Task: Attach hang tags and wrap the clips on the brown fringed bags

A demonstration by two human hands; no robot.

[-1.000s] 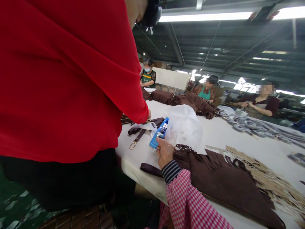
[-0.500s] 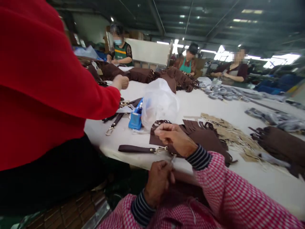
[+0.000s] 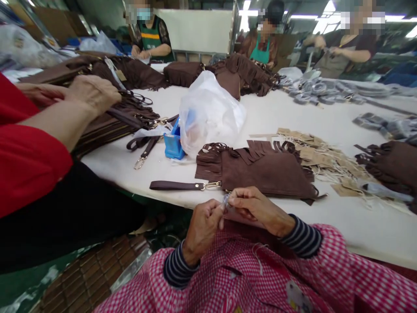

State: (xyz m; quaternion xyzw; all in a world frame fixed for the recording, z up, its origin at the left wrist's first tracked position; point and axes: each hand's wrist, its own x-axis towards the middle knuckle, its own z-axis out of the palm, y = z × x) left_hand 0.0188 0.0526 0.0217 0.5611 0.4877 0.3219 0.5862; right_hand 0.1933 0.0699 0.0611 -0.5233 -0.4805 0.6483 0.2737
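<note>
At the table's front edge my left hand [image 3: 203,226] and my right hand [image 3: 259,208] meet with closed fingertips. Between them they pinch a small piece of clear plastic [image 3: 226,199]; its exact kind is hard to make out. Just beyond lies a brown fringed pouch [image 3: 263,169], flat on the table, its fringe spread to the left and along the back. A dark brown wrist strap [image 3: 177,185] with a gold clasp [image 3: 213,185] stretches left from the pouch's near corner. The fingers partly cover that corner.
Behind the pouch stand a white plastic bag [image 3: 211,113] and a blue holder [image 3: 173,144]. Paper tags with strings [image 3: 322,156] lie to the right. At left, a co-worker's red sleeve [image 3: 31,169] and hands reach over stacked brown pouches [image 3: 107,130]. Other people work across the table.
My right hand has come down from above the pouch to meet my left hand at the plastic. The view has tilted down. The co-worker's hands have moved left to the stacked pouches.
</note>
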